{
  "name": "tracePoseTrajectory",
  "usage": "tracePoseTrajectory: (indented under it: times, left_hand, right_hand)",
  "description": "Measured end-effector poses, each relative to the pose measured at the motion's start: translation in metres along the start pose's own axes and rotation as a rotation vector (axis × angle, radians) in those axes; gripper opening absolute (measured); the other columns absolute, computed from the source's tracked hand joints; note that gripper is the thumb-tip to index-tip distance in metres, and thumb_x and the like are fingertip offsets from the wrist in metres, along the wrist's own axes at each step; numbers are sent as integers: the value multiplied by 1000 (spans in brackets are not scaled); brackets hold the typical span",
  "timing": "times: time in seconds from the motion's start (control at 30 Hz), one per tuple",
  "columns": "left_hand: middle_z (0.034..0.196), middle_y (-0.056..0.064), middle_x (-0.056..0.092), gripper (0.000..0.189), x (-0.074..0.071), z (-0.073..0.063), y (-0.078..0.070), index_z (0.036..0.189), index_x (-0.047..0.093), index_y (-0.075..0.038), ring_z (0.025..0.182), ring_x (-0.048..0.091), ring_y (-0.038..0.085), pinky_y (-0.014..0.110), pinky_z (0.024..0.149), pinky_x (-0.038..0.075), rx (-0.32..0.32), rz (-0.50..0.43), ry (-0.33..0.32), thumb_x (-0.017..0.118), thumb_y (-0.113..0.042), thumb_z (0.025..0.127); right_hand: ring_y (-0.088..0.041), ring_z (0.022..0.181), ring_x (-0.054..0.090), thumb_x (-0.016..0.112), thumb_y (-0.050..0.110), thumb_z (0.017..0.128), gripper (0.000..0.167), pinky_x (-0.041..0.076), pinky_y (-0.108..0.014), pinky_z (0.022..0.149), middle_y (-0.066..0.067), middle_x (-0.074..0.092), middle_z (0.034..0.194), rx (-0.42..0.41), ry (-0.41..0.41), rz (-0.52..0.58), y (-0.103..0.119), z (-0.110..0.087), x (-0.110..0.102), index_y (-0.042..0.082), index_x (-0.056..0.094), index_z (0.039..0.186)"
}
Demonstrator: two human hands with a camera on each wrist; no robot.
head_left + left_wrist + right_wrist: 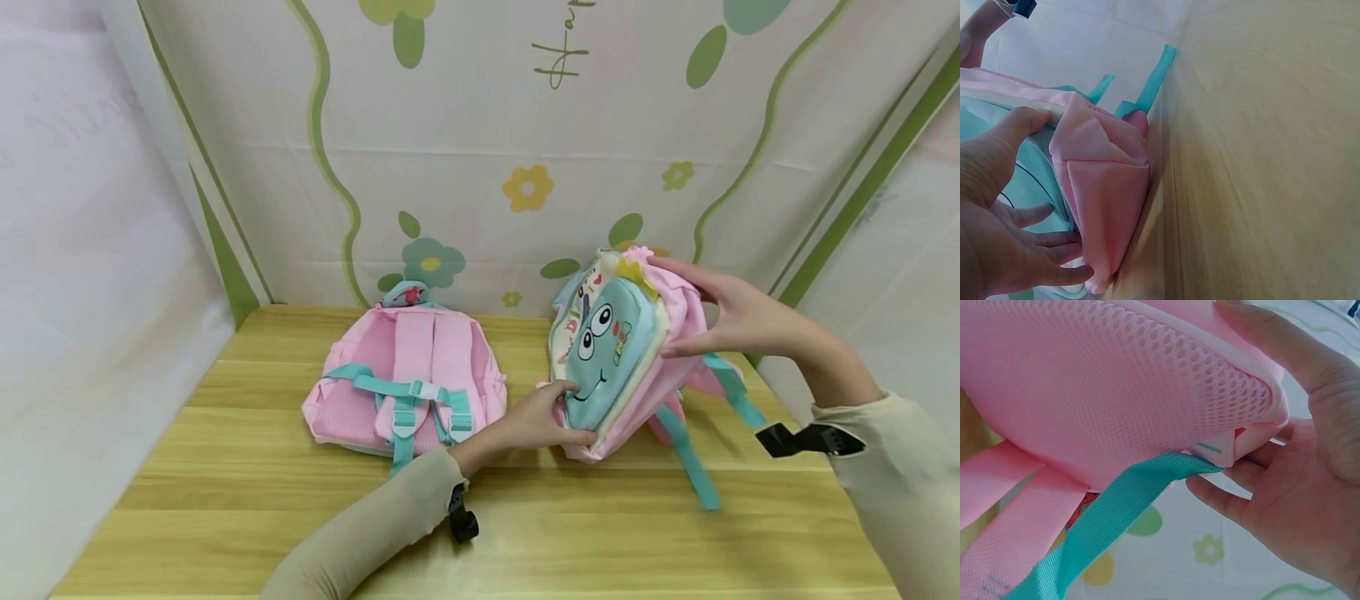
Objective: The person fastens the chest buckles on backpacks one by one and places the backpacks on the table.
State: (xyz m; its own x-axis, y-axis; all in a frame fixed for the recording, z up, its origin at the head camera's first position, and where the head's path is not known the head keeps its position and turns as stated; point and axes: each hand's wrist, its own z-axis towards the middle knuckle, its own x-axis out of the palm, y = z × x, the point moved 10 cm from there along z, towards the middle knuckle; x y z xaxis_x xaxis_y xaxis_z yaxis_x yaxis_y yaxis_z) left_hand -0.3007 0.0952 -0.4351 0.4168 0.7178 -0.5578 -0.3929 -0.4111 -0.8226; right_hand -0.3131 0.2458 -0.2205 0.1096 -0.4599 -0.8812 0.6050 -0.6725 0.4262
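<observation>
A pink and teal children's backpack (pixel 611 350) with a smiling cartoon face stands tilted on the right of the table, front turned left in the head view. My left hand (pixel 536 417) rests on its lower front with thumb and fingers spread, fairly straight, as the left wrist view shows. My right hand (pixel 738 312) grips the upper side, thumb and fingers on opposite sides of the bag's edge in the right wrist view. There a teal strap (pixel 1129 494) hangs by the pink mesh back panel (pixel 1116 394). Some right fingertips are hidden behind the bag.
A second pink backpack (pixel 408 375) lies to the left with its shoulder straps and teal buckled strap facing up. Both sit on a wooden table (pixel 247 500). A printed cloth backdrop (pixel 450 108) rises behind, and black camera mounts (pixel 810 439) are on both wrists.
</observation>
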Motion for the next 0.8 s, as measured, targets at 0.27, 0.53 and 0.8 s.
tracePoseTrajectory:
  times: [0.27, 0.53, 0.8]
  left_hand:
    - [141, 13, 57, 86, -6, -6, 5, 150, 44, -5, 121, 57, 19, 29, 106, 48, -46, -65, 6, 86, -37, 82]
    - [152, 13, 49, 97, -19, -15, 4, 159, 32, -15, 138, 51, 28, 41, 113, 44, -78, -129, 59, 85, -40, 82]
    - [165, 11, 32, 101, -53, -13, -20, 164, 18, -20, 149, 37, 34, 54, 117, 38, 36, -151, 21, 81, -38, 87]
  right_hand:
    - [2, 108, 58, 97, 20, 66, 112, 49, -17, 88, -4, 60, 141, 12, 8, -48, 12, 10, 5, 31, 35, 159]
    - [-9, 124, 54, 97, 26, 68, 114, 49, -52, 99, -3, 47, 157, 15, 28, -43, 23, 19, 12, 34, 31, 160]
    - [-24, 122, 57, 96, 35, 69, 117, 52, -49, 91, -6, 42, 161, 0, 58, -47, 37, 26, 24, 37, 25, 162]
